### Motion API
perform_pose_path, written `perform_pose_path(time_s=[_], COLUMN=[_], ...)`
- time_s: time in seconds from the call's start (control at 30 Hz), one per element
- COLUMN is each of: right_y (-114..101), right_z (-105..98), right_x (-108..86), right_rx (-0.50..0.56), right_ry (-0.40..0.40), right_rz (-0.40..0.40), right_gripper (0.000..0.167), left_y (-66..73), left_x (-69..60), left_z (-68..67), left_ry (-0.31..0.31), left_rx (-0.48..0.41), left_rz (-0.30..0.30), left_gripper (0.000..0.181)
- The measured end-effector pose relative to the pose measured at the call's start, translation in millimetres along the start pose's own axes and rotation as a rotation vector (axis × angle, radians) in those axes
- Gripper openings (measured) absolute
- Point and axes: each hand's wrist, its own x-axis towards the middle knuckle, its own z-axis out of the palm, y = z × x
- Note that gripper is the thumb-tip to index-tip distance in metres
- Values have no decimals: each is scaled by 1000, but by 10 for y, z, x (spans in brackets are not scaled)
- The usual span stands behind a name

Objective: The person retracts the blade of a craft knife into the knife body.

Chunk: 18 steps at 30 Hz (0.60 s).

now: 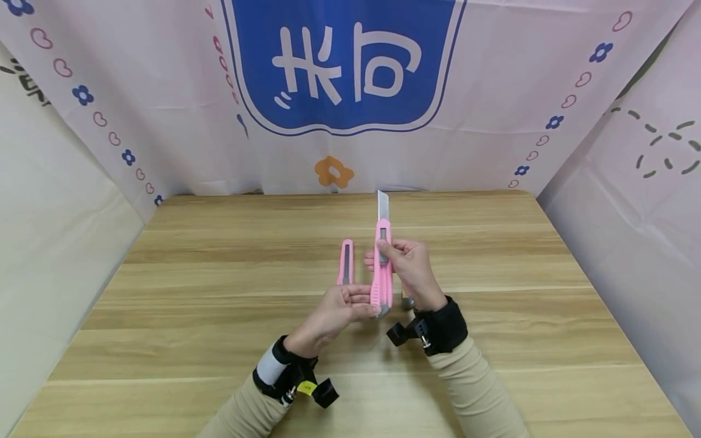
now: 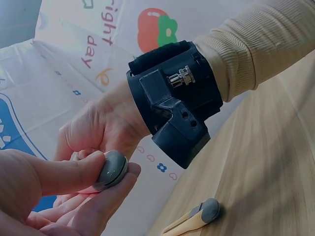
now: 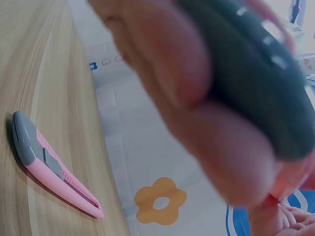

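Observation:
A pink box cutter (image 1: 375, 286) is held upright between both hands, its silver blade (image 1: 383, 207) extended toward the back of the table. My left hand (image 1: 338, 311) pinches the grey end cap (image 2: 113, 169) between thumb and fingers. Higher on the handle, my right hand (image 1: 415, 267) grips the cutter, with the thumb on the grey slider. A second pink box cutter (image 1: 346, 261) lies on the table just left of the held one, its grey end showing in the right wrist view. An orange box cutter (image 2: 194, 220) with a grey end lies near the right hand, mostly hidden in the head view.
The wooden table (image 1: 164, 316) fills the area below the hands. A printed cloth (image 1: 181, 121) hangs along its back edge, with more cloth at both sides. Each wrist carries a black camera mount (image 1: 440, 327).

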Motion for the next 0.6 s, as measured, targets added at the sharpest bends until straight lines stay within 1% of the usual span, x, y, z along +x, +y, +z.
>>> perform_pose_path(time_s=[0.17, 0.3, 0.43, 0.53, 0.6], right_y=[-7, -25, -48, -64, -70], right_z=[-12, -39, -63, -61, -52], right_x=[-4, -8, 0, 10, 11], right_rx=[-33, -64, -83, -74, -69], right_ry=[-15, -25, -5, 16, 22], right_rz=[28, 47, 71, 103, 123], right_gripper=[36, 37, 39, 40, 41], left_y=[-11, -25, -38, -38, -37], left_x=[7, 10, 18, 25, 28], left_z=[-12, -6, -1, 4, 10], left_ry=[-9, -12, 20, 55, 65], left_rx=[-8, -8, -10, -16, -21], left_rz=[-5, 5, 8, 7, 12], left_gripper=[44, 45, 43, 40, 39])
